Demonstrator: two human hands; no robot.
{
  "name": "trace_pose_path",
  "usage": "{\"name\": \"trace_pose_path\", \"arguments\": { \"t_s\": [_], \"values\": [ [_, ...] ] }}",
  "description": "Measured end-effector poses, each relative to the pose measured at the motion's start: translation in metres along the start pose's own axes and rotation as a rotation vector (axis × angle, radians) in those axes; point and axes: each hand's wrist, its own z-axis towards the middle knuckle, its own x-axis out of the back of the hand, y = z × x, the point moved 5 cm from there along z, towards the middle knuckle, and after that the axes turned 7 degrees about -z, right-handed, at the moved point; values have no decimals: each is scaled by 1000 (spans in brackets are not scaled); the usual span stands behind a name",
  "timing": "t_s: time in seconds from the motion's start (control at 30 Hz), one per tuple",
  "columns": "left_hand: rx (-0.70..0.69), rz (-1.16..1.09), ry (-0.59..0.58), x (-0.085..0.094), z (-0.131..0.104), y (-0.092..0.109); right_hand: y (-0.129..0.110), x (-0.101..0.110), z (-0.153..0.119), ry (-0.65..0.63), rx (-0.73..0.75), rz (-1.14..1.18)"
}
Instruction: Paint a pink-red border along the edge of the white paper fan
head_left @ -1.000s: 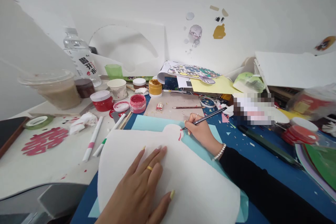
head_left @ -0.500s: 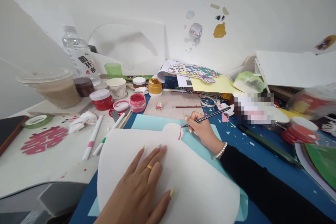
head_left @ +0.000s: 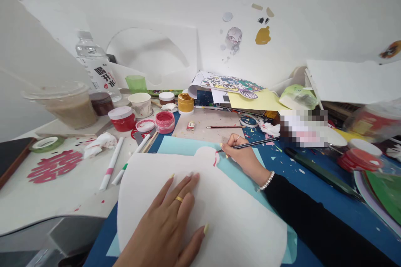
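Note:
A white fan-shaped cutout with a rounded knob lies over a light blue sheet. My left hand rests flat on the cutout, fingers spread. Pinched in my right hand is a thin dark paintbrush, its tip touching the knob's right edge. A short red paint stroke curves along that edge. An open jar of pinkish-red paint stands beyond the sheet on the left. Another paintbrush and a small paint tube lie behind the knob.
At left stand a drink cup, a water bottle, a red paint jar and a paper cup. White markers lie beside the cutout. A dark green utility knife and paper scraps are at right.
The brush in my right hand has tipped lower, its back end dropping toward the table. My left hand and the cutout stay in place.

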Motion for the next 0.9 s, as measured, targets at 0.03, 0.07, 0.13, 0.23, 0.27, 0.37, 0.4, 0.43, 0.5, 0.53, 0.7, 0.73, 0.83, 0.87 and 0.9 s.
{"name": "trace_pose_path", "arguments": {
  "t_s": [0.03, 0.07, 0.13, 0.23, 0.27, 0.37, 0.4, 0.43, 0.5, 0.53, 0.7, 0.73, 0.83, 0.87, 0.9],
  "values": [
    [2, -8, 4, 0, 0, 0, 1, 0, 0, -5, 4, -1],
    [1, -13, 10, 0, 0, 0, 1, -1, 0, -10, 7, 0],
    [-5, -10, 23, 0, 1, 0, 2, -1, 1, -14, 10, -1],
    [-4, 10, -2, -2, 2, 0, 1, 0, 0, -12, 18, -18],
    [-4, 8, -3, -3, 2, 0, 1, 0, 0, -10, 21, -24],
    [-5, -15, 18, -3, 1, 0, -1, 1, 0, -2, 43, -42],
    [-6, -19, 24, -2, 1, 0, -3, 1, -1, 1, 48, -42],
    [-3, -18, 25, -2, 1, 0, -4, 2, -1, 2, 48, -36],
    [5, -4, 29, 1, 1, 1, -6, 2, -3, -15, 32, -8],
    [9, 3, 28, 2, 1, 1, -7, 2, -3, -32, 22, 9],
    [-2, 7, 33, 4, 1, 2, -10, 0, -3, -98, 50, 93],
    [0, 0, 39, 3, 1, 2, -9, 0, -3, -95, 61, 114],
    [10, -21, 57, 2, 2, 1, -7, 0, -2, -79, 55, 129],
    [11, -24, 60, 2, 2, 1, -5, 0, -2, -75, 39, 114],
    [11, -27, 57, 2, 2, 1, -4, 0, -2, -74, 24, 94]
  ]
}}
